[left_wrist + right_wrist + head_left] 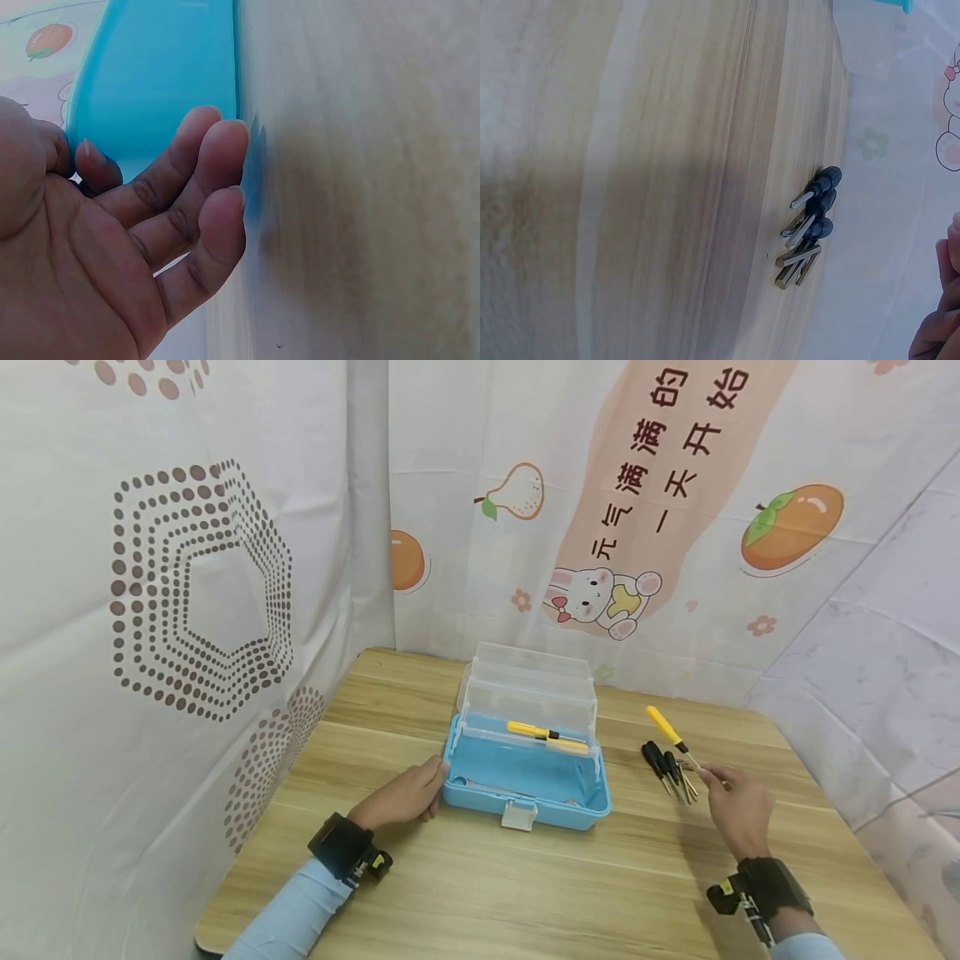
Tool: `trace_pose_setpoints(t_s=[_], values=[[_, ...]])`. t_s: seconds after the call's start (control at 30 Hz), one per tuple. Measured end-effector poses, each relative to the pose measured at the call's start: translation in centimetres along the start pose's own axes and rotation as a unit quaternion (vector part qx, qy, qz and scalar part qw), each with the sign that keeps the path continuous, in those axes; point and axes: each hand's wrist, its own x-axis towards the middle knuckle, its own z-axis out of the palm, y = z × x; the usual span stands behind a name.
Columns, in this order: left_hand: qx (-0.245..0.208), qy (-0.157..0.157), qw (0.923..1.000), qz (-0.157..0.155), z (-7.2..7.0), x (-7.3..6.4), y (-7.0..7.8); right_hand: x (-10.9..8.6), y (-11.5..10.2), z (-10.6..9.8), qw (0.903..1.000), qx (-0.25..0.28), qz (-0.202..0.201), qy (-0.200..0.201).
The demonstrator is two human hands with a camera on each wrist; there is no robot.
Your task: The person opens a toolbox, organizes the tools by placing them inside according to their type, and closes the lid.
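Note:
A blue toolbox (480, 806) stands with its clear lid raised. At its left end, my left hand (401, 795) holds the rim between thumb and index finger; the other fingers are bent beside the blue wall (161, 82). My right hand (741, 807) pinches a yellow-handled screwdriver (663, 727) by its shaft, handle up and leaning left. Only some fingers (949, 300) of that hand show in the right wrist view, without the screwdriver. Below it lie several black-handled screwdrivers (654, 762) and brass-coloured rods (799, 259).
Two yellow-handled screwdrivers (527, 728) lie in the toolbox's clear tray. A metal wrench (491, 788) rests on the box floor. The white latch (519, 815) hangs down in front. Printed curtains (442, 552) close off the back and sides of the wooden table (480, 893).

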Motion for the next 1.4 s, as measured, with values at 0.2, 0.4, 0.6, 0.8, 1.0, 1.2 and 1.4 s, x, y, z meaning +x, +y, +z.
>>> trace_pose_setpoints(t_s=[0.2,0.4,0.6,0.8,1.0,1.2,1.4], values=[[-0.003,0.0,1.0,-0.001,0.0,0.0,0.0,0.0,-0.2,0.2,1.0,0.002,-0.009,0.004],[-0.004,0.0,1.0,-0.002,0.0,0.0,0.0,0.0,-0.6,0.3,0.9999,0.011,-0.012,0.002],[-0.001,0.001,1.0,0.001,0.0,0.0,0.0,0.0,-1.1,0.4,0.9997,0.012,-0.021,-0.002],[-0.002,0.001,1.0,0.0,0.0,0.0,0.0,0.2,-1.5,0.6,0.9993,0.019,-0.031,0.0],[-0.003,0.0,1.0,0.003,0.0,0.1,0.0,0.1,-1.7,0.9,0.9989,0.012,-0.044,0.009],[-0.003,-0.001,1.0,0.006,0.1,0.3,-0.1,0.1,-2.2,1.0,0.9987,0.015,-0.048,0.004],[-0.001,-0.001,1.0,0.004,0.1,0.2,-0.2,0.1,-2.6,1.1,0.9988,0.023,-0.042,-0.002]])
